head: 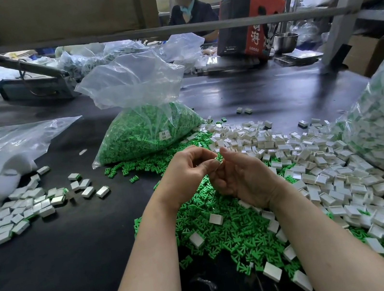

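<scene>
red-and-black carton (252, 23) — white character 湖 on red side | label (165, 134) on bag of green parts (138, 134) — too small to read

Bare forearms reach over the worktop (54, 270). The left hand (185, 172) and right hand (245, 182) meet above it, pinching one small part (219, 159).

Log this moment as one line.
left hand and right hand pinch green-and-white piece | green clips pile below | white shells pile right
</scene>
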### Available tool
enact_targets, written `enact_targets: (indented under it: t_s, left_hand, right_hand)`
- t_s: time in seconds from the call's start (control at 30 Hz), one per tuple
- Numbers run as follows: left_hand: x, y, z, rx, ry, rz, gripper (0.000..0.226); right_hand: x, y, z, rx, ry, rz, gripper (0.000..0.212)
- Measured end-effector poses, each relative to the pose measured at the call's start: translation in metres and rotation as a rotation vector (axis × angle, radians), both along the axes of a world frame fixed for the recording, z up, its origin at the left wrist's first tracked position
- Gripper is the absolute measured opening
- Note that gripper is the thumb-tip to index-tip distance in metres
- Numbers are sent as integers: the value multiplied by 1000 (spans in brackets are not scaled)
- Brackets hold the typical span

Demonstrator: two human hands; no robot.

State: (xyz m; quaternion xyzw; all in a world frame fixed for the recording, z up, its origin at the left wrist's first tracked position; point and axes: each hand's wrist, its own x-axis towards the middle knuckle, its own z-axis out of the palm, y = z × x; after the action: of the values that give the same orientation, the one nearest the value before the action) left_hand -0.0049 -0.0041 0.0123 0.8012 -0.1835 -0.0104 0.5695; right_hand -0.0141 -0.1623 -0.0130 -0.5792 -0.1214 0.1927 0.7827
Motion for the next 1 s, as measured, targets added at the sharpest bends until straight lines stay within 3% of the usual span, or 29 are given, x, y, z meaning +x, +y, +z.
enact_targets:
  t_s: [1.0]
  left_hand:
    - [1,3,-2,-47,1,3,12]
  right_hand:
    - [-1,1,-1,105,0,60,33]
